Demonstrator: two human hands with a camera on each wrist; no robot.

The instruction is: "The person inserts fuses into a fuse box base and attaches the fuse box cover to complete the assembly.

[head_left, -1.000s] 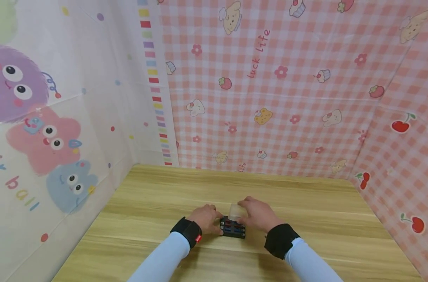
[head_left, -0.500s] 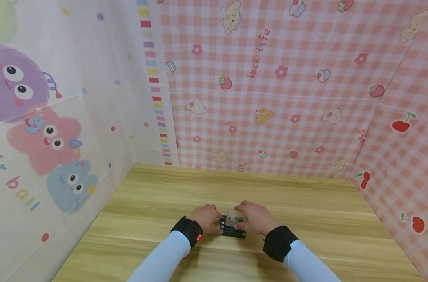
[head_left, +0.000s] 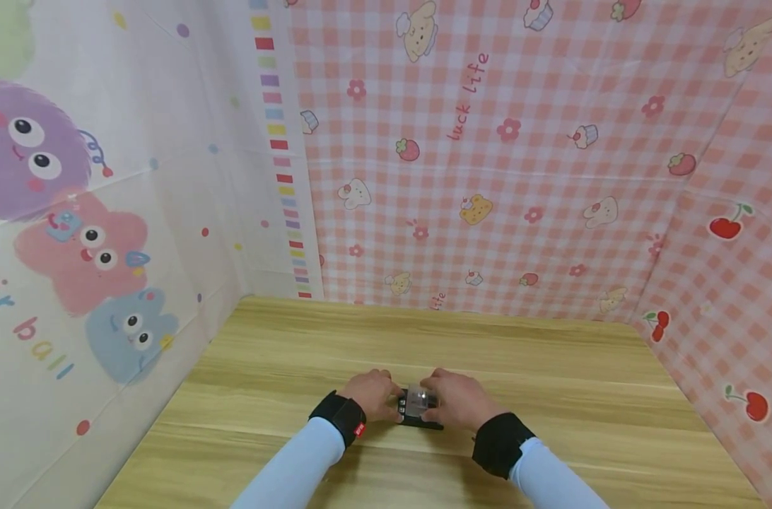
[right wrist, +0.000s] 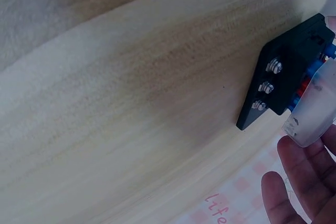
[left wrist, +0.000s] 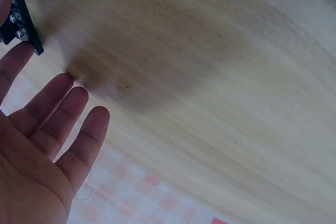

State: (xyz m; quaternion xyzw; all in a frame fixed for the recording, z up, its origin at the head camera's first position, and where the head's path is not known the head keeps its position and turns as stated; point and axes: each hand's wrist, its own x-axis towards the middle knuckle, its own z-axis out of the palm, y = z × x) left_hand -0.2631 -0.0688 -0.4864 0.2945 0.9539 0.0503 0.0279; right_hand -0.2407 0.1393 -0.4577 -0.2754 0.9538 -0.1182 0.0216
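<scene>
Right hand (head_left: 460, 399) holds the clear cover (head_left: 418, 400) at its right side, fingers curled about it, and has brought it lower than a second ago: then the cover stood tilted up above the far end of the black fuse block (head_left: 418, 417), now it lies down over the block with only the near edge of black showing. Left hand (head_left: 373, 394) rests against the block's left side, as before; in the wrist view its fingers (left wrist: 63, 114) are straight and loose, the block's corner (left wrist: 16, 17) by the fingertips. Block and cover sit between the two hands on the wooden worktop (head_left: 551, 382).
</scene>
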